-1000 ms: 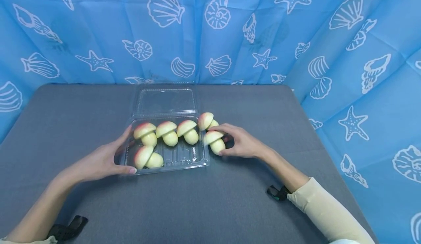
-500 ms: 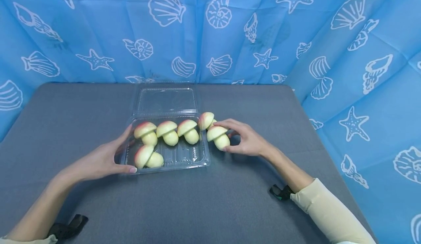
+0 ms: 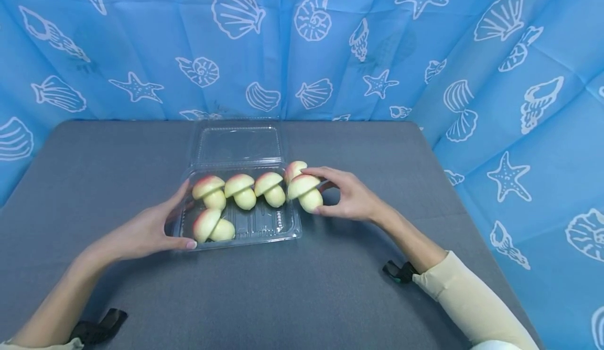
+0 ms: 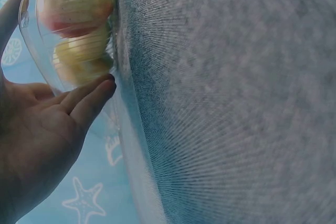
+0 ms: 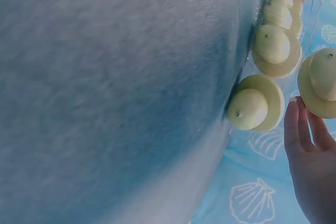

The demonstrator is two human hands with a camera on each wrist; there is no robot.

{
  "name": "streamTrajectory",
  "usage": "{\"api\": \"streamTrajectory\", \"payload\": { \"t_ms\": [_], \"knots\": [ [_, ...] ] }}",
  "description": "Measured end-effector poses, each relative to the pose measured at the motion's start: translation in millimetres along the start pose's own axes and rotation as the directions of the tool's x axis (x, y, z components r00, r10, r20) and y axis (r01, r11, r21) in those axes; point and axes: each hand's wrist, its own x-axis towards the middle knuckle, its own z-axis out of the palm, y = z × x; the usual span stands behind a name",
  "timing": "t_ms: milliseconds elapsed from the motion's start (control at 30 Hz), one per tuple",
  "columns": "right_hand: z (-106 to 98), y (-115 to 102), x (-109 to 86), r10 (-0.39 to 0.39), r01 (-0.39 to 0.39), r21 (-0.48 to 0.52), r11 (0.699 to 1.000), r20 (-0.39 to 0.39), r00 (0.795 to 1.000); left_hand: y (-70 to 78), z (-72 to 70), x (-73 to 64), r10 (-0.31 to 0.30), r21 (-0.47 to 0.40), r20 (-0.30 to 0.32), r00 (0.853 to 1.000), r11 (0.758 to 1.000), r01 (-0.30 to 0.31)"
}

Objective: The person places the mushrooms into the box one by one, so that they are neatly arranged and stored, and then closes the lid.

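My left hand [image 3: 151, 229] grips the left end of a clear plastic clamshell box [image 3: 264, 236], thumb at the front rim and fingers along the side. The box's lid [image 3: 238, 144] lies open behind it. Inside, three pale yellow toy mushrooms [image 3: 243, 192] with red-tinged caps form the back row, and another toy mushroom [image 3: 213, 228] lies front left. Just right of the box, my right hand [image 3: 346, 195] pinches a toy mushroom [image 5: 321, 80], which is raised off the table. Partly hidden behind that, a further toy mushroom [image 5: 252, 106] rests on the table.
A grey cloth-covered table [image 3: 264, 297] carries everything. Blue curtain [image 3: 330, 41] with white shell and starfish prints stands along the back and right side. Dark straps [image 3: 400, 272] hang under both wrists.
My right hand has lifted its toy mushroom from the table, drawn it slightly right, then brought it back left toward the box. The left hand and box have stayed still.
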Motion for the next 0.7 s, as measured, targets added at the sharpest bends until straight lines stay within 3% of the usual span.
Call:
{"api": "streamTrajectory", "payload": {
  "t_ms": [233,500,700],
  "knots": [
    [7,-4,13.4,-0.065,0.064,0.017,0.998,0.032,0.997,0.0,0.9,-1.3,-0.005,-0.008,-0.001,1.000,1.000,0.005],
    [11,-45,27.7,-0.073,0.068,0.072,0.995,0.069,0.995,1.0,-0.2,-1.6,-0.024,0.004,0.001,1.000,1.000,0.024],
    [22,-36,35.5,-0.104,0.095,0.097,0.991,0.091,0.990,1.1,-1.5,-0.8,-0.029,0.012,0.007,1.000,1.000,0.028]
  ]
}}
